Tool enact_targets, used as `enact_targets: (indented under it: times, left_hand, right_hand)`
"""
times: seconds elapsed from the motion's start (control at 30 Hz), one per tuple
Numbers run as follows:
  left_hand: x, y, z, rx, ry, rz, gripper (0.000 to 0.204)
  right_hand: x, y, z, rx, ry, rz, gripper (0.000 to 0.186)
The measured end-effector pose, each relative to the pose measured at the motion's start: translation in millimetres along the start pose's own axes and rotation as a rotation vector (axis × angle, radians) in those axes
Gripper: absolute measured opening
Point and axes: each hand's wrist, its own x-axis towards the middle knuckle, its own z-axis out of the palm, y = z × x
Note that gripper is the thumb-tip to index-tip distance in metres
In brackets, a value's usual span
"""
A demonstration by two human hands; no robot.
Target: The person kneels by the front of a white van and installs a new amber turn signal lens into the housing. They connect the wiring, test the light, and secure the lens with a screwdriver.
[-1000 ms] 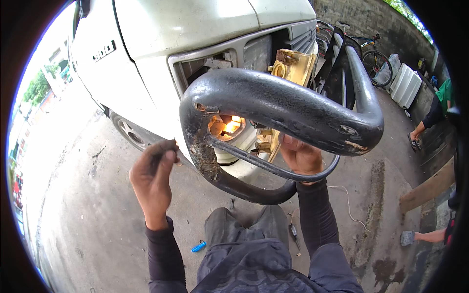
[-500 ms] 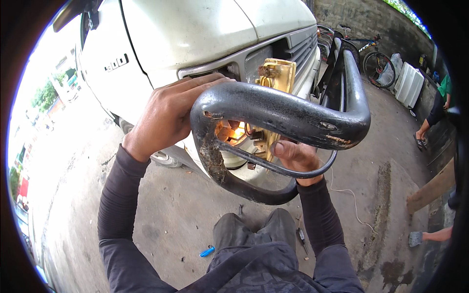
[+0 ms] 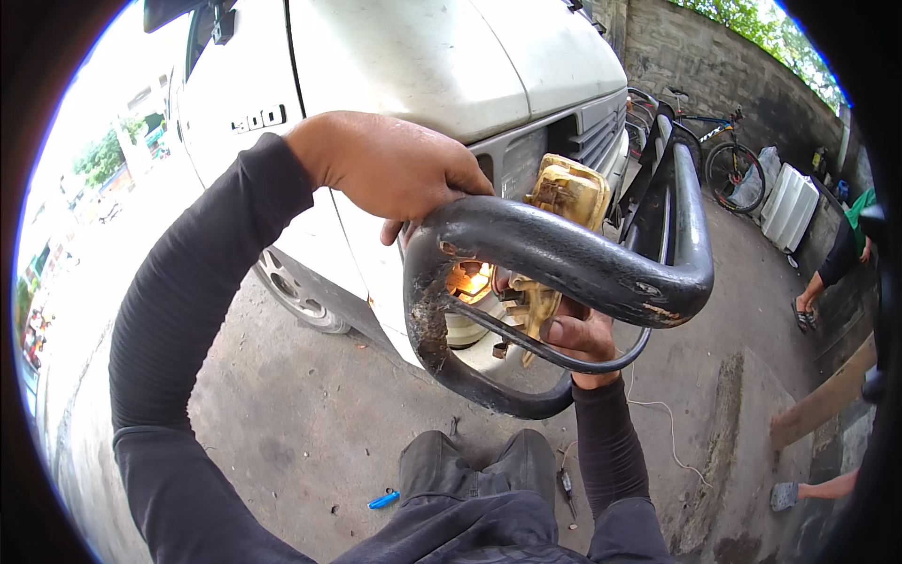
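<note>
A yellowed plastic lamp housing [image 3: 569, 191], brown and dirty in places, stands tilted behind a thick, scuffed black bumper bar [image 3: 564, 249] at the front of a white vehicle [image 3: 404, 66]. My right hand [image 3: 581, 336] grips the housing's lower part from below, thumb in front, seen through the loop of the bar. Over the bar's left end bends my left hand [image 3: 395, 169], its fingers reaching down behind it; most of them are hidden, so their grip cannot be told. Inside the loop, an orange part [image 3: 470, 279] glows brightly beside the housing.
On the concrete ground lie a blue object [image 3: 383, 500] and a slim dark tool [image 3: 566, 484] near my knees. A thin pale cable [image 3: 672, 423] trails to the right. Another person [image 3: 836, 258] stands at right, near a bicycle [image 3: 728, 160] and a wooden plank [image 3: 827, 395].
My left hand has swung up and over the bar, wrist raised, fingers now pointing down behind it. The lamp housing has tilted a little in my right hand. The view has shifted slightly.
</note>
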Motion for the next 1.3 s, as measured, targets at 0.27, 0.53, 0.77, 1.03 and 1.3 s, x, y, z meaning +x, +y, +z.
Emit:
enact_targets:
  times: [0.27,0.53,0.77,1.03,1.3]
  left_hand:
    - [13.1,18.6,-12.2,-0.1,-0.107,-0.107,0.045]
    - [42.9,72.8,-31.6,0.099,-0.225,-0.21,0.048]
    - [75.4,82.2,-32.3,0.242,-0.471,-0.291,0.041]
    - [95.6,77.9,-18.2,0.406,-0.603,-0.373,0.042]
    - [94.3,74.5,-10.0,0.232,-0.354,-0.446,0.036]
  right_hand:
    - [-5.4,0.3,3.3,-0.016,0.032,-0.018,0.102]
    - [-9.2,-0.9,2.9,0.035,0.044,-0.018,0.112]
    - [-16.7,12.2,-4.6,-0.021,-0.031,-0.063,0.08]
    - [-26.9,16.1,-2.5,0.112,-0.029,-0.058,0.06]
    - [-27.4,15.6,-3.7,0.105,-0.039,-0.067,0.06]
